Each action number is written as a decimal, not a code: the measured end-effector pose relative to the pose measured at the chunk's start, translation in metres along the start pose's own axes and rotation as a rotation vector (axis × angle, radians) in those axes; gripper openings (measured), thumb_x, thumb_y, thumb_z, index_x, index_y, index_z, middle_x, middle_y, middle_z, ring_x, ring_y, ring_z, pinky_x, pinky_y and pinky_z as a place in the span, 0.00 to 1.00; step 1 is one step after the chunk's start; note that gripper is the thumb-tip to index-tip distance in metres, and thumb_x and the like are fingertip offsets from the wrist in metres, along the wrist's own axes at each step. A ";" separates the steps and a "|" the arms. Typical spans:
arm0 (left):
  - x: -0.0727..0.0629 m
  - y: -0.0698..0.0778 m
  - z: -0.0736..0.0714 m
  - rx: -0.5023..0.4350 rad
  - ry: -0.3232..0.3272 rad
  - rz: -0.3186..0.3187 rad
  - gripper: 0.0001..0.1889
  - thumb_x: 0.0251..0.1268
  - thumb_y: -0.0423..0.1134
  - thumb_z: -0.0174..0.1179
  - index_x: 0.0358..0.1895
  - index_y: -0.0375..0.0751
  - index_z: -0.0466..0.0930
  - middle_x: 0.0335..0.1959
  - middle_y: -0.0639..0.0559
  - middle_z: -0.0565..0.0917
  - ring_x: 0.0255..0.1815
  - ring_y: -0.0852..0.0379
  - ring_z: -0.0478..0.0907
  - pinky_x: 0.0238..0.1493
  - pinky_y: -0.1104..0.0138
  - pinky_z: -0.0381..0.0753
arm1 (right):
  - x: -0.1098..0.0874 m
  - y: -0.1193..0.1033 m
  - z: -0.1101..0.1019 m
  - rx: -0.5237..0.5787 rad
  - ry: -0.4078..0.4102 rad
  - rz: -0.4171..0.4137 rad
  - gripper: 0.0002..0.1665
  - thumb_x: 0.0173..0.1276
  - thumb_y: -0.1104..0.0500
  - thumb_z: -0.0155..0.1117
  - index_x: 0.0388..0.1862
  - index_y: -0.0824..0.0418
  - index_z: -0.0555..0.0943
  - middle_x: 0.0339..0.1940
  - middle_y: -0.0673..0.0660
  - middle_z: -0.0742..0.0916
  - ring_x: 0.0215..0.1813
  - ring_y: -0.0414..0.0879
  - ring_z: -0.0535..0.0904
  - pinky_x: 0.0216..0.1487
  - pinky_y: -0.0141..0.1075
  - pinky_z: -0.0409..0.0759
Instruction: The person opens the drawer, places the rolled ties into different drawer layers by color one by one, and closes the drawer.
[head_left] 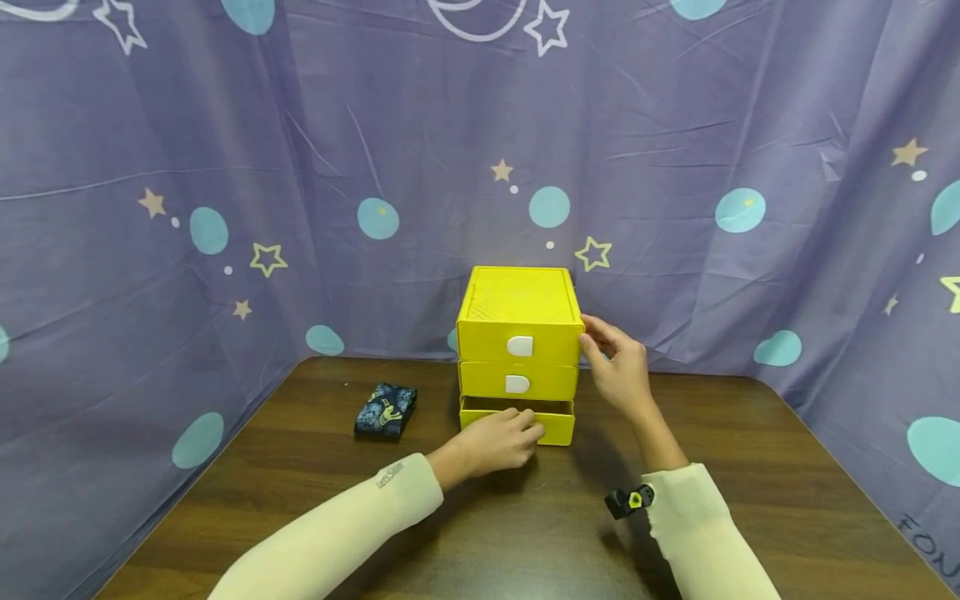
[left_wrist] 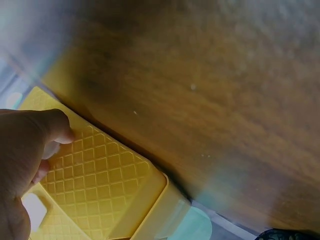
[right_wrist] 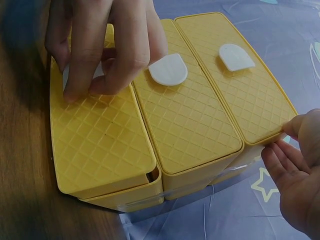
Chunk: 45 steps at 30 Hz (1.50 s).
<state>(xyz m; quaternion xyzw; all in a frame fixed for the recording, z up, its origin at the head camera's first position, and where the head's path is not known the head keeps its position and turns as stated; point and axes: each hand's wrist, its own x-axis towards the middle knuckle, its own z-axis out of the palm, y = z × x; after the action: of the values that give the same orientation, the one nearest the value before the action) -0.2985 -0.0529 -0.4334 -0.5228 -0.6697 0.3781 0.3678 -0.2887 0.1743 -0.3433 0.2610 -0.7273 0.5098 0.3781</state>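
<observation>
Place: I see an indoor, curtained-off spot, room type unclear | under left hand (head_left: 495, 440) and right hand (head_left: 621, 368): wood-grain table (head_left: 480, 542) | beyond both: star-print drapes (head_left: 637, 125)

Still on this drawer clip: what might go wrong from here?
The left hand grips the front of the partly open bottom drawer; a hard pull might drag the yellow cabinet along, since the right hand only touches its upper corner.

Pulled too far, the drawer could drop out of its slot; pushed shut, it might catch any fingers over its front edge.
</observation>
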 end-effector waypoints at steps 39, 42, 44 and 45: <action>-0.012 0.013 -0.025 -0.009 0.091 0.068 0.13 0.80 0.38 0.52 0.37 0.56 0.86 0.42 0.56 0.73 0.42 0.56 0.70 0.39 0.70 0.74 | 0.000 -0.002 -0.001 -0.015 -0.003 0.017 0.18 0.71 0.77 0.61 0.58 0.81 0.79 0.50 0.75 0.87 0.48 0.67 0.86 0.52 0.35 0.85; -0.013 0.014 -0.026 -0.014 0.090 0.071 0.13 0.80 0.37 0.52 0.39 0.54 0.85 0.42 0.56 0.72 0.42 0.56 0.70 0.39 0.70 0.73 | 0.001 -0.002 -0.001 -0.017 -0.003 0.019 0.18 0.71 0.77 0.61 0.58 0.80 0.79 0.49 0.75 0.87 0.48 0.66 0.86 0.52 0.36 0.86; -0.013 0.015 -0.027 -0.020 0.085 0.073 0.13 0.80 0.37 0.51 0.40 0.54 0.85 0.42 0.56 0.72 0.42 0.56 0.70 0.39 0.70 0.74 | 0.001 -0.002 -0.001 -0.015 -0.006 0.024 0.18 0.71 0.76 0.61 0.58 0.80 0.80 0.49 0.74 0.87 0.48 0.65 0.86 0.52 0.39 0.86; -0.014 0.015 -0.028 -0.022 0.084 0.073 0.12 0.80 0.37 0.51 0.40 0.53 0.85 0.42 0.56 0.73 0.41 0.56 0.70 0.39 0.70 0.74 | 0.001 -0.002 0.000 -0.015 -0.007 0.027 0.18 0.71 0.76 0.61 0.59 0.80 0.80 0.49 0.74 0.87 0.48 0.64 0.86 0.52 0.41 0.86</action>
<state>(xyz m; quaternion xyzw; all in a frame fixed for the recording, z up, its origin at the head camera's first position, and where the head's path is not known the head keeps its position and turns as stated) -0.2654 -0.0606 -0.4356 -0.5662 -0.6383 0.3616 0.3758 -0.2872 0.1739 -0.3412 0.2502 -0.7358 0.5086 0.3705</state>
